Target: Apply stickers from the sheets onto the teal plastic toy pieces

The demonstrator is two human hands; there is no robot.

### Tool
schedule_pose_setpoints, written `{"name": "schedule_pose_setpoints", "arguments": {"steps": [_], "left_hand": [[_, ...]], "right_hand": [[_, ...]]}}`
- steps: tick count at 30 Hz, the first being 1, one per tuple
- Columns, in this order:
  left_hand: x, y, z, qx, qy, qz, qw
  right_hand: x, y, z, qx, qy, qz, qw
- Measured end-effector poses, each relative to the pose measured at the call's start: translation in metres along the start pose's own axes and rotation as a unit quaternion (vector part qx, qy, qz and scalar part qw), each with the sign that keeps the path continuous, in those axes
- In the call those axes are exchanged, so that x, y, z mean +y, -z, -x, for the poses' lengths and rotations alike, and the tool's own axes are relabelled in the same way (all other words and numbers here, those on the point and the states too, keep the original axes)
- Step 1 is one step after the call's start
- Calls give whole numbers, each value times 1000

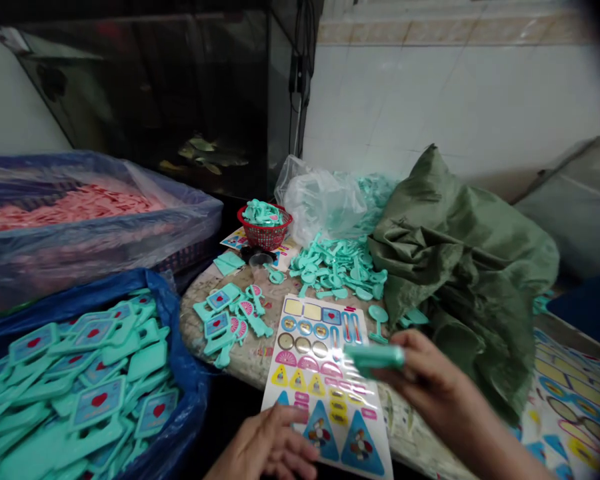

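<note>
The left hand (275, 443) is nearest, over the lower left edge of the sticker sheet (307, 347), its fingers loosely spread and slightly curled, with nothing seen between them. Whether it touches the sheet is unclear.

To its left, the blue bag (193, 387) sits open beside the surface (253, 365), its mouth wide, so the mint pieces with heart stickers heaped in it look easy to reach. The sheet lies face up, its long side running away from the person, which leaves its rows of stickers open to both hands.

Above the sheet's right side, the right hand (430, 373) pinches a mint-green piece (375, 357) by its right end. That grip leaves the rest free, pointing left across the stickers. The piece's long axis runs roughly level across the view; it shows nearly edge-on and blurred, so which face carries what cannot be told.

Further off, stickered pieces (217, 325) lie in a loose group left of the sheet, at mixed angles. Beyond the sheet are a tangled mint pile (333, 267) and, to the right, a slumped green sack (455, 253). A red basket (265, 237) holds more mint pieces together, near a clear plastic bag (317, 203); the fish tank (145, 100) stands behind.
</note>
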State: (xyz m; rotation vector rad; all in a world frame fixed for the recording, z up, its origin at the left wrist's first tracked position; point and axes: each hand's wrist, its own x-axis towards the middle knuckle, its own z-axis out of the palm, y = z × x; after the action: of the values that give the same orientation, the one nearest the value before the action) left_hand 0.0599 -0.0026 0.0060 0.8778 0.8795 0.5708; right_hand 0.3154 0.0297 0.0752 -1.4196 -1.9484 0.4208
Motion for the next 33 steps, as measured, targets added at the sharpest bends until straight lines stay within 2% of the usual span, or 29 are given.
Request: {"name": "schedule_pose_setpoints", "arguments": {"steps": [2, 3, 5, 8, 10, 13, 15, 18, 20, 24, 26, 29, 33], "left_hand": [[5, -8, -9, -47, -7, 109, 993], [5, -11, -12, -40, -17, 146, 988], [3, -12, -15, -5, -33, 185, 982], [-1, -10, -14, 17, -45, 201, 978], [0, -8, -12, 19, -44, 198, 979], [6, -3, -13, 76, -49, 193, 977], [11, 2, -17, 119, -64, 193, 972], [16, 7, -28, 149, -71, 176, 971], [16, 7, -37, 156, -64, 163, 972], [14, 3, -55, 169, -65, 135, 974], [13, 1, -64, 179, -66, 120, 974], [13, 0, -75, 190, -52, 107, 975], [10, 3, -86, 165, -50, 153, 973]], "right_hand": [[-24, -34, 12, -59, 63, -8, 996], [-31, -49, 18, -96, 68, 1, 993], [-36, -71, 29, -132, 71, 17, 989], [-28, -87, 38, -159, 59, 62, 984], [-19, -88, 39, -152, 42, 89, 983], [-1, -79, 29, -97, -3, 79, 992], [15, -71, 15, -72, -63, 56, 994], [44, -65, -15, -55, -183, 35, 981], [67, -68, -35, -46, -225, 33, 973], [104, -83, -59, -33, -242, 65, 968], [113, -88, -63, -21, -253, 99, 962], [114, -90, -63, -14, -272, 152, 950], [107, -89, -60, -28, -270, 190, 944]]}}
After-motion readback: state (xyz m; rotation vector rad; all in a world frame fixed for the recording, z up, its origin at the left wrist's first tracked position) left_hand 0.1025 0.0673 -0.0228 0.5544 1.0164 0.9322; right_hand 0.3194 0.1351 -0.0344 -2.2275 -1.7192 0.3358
